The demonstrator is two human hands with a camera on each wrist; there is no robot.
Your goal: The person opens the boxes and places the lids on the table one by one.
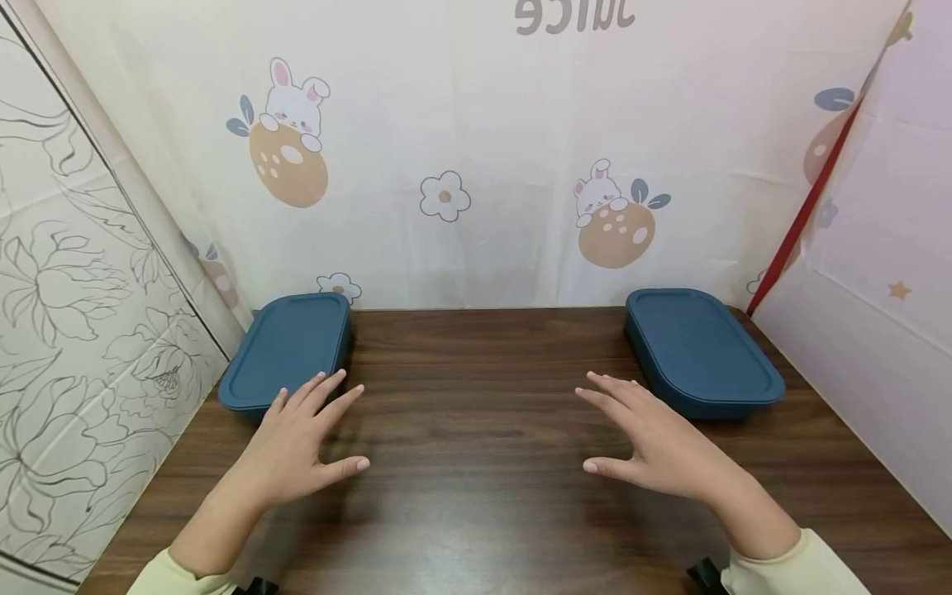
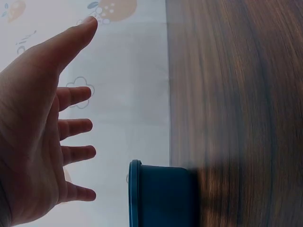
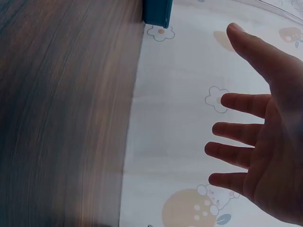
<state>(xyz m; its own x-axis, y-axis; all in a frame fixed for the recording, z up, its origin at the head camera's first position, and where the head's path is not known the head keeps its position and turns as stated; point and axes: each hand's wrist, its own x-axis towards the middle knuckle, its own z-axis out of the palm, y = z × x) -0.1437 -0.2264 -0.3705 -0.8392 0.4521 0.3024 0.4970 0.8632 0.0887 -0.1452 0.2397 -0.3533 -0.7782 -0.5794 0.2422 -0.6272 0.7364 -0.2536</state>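
Two dark blue lidded boxes stand on the wooden table, one on each side. The left box (image 1: 290, 347) is nearest my left hand (image 1: 297, 446), whose spread fingers overlap its front edge in the head view. In the left wrist view that hand (image 2: 38, 127) holds nothing, and the box (image 2: 165, 196) shows below and beyond the fingers. My right hand (image 1: 654, 442) hovers in front of the right box (image 1: 702, 351), fingers spread and thumb apart. Nothing is in its palm in the right wrist view, where the hand (image 3: 274, 137) is apart from a blue box (image 3: 157, 12).
The dark wood tabletop (image 1: 476, 430) stretches between the hands. A pale curtain (image 1: 461, 99) printed with rabbits and flowers hangs along the back edge. A flower-patterned panel (image 1: 67, 314) borders the left side, and pale cloth (image 1: 885, 273) with a red strip (image 1: 806, 207) the right.
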